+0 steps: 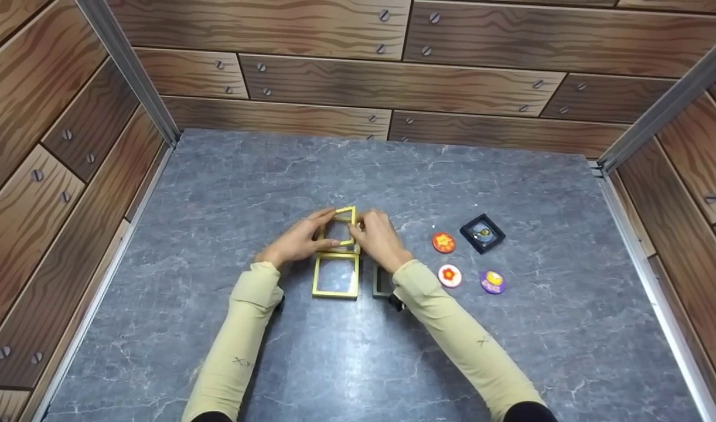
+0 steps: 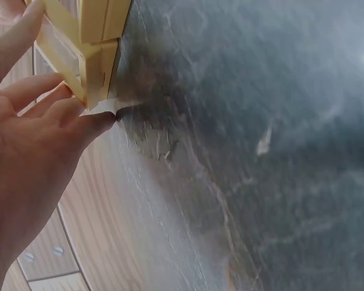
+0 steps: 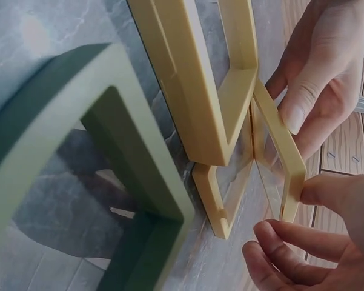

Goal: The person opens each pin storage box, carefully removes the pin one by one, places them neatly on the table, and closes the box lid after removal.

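Observation:
Both hands are on a small yellow display frame [image 1: 353,215] with clear film, its hinged half lifted at an angle from the lower half. My left hand [image 1: 299,237] holds its left side, thumb on the near edge and fingers toward the far edge. At the right side, the thumb and fingers of my right hand [image 1: 383,237] pinch the raised half's corner, as the right wrist view shows. A second yellow frame [image 1: 336,295] lies against its near side. Beside that, a dark green frame [image 3: 142,163] stands partly hidden under my right wrist in the head view.
To the right lie an orange badge [image 1: 443,242], a white badge with a red flower [image 1: 450,275] and a purple badge [image 1: 493,282]. A black frame [image 1: 493,243] with a picture or badge inside is beyond them. Wood-patterned walls [image 1: 334,76] border the grey marbled table [image 1: 246,176].

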A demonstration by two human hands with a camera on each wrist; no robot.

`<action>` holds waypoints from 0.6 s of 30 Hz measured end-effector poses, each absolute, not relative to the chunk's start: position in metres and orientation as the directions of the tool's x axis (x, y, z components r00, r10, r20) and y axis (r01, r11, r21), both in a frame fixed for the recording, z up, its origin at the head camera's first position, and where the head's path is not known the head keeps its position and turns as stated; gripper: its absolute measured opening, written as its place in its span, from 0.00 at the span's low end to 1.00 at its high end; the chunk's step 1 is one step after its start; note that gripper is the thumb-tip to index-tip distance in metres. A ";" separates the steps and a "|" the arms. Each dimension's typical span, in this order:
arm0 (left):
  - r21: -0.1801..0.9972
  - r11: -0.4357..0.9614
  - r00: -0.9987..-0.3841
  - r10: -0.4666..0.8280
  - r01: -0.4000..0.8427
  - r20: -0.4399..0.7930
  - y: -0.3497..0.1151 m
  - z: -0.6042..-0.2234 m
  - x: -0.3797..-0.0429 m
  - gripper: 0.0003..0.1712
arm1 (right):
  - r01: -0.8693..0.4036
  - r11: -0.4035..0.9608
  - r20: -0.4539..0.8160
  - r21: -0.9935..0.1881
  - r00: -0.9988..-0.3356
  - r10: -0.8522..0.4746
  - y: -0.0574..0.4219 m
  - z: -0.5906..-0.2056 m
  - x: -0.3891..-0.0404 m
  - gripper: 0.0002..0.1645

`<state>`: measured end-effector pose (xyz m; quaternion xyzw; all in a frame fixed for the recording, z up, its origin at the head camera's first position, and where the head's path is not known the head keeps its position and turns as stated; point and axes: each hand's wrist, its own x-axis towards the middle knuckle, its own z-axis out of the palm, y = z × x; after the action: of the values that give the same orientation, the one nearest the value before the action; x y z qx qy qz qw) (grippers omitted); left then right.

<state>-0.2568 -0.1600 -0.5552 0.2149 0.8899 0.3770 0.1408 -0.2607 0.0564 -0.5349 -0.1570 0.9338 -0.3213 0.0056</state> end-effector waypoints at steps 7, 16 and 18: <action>0.723 0.635 -0.870 0.483 0.273 -0.096 -0.156 -0.558 -0.254 0.43 | -0.294 0.754 0.087 -0.587 -0.949 -0.302 0.060 -0.539 -0.262 0.14; 0.726 0.636 -0.871 0.480 0.262 -0.106 -0.153 -0.560 -0.253 0.46 | -0.269 0.778 0.073 -0.567 -0.958 -0.279 0.062 -0.549 -0.261 0.22; 0.721 0.640 -0.871 0.481 0.267 -0.104 -0.153 -0.560 -0.253 0.47 | -0.273 0.780 0.076 -0.563 -0.957 -0.279 0.062 -0.550 -0.260 0.23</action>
<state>-0.2535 -0.1528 -0.5600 0.2091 0.8939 0.3693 0.1446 -0.2601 0.0617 -0.5504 -0.1463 0.9435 -0.2974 0.0057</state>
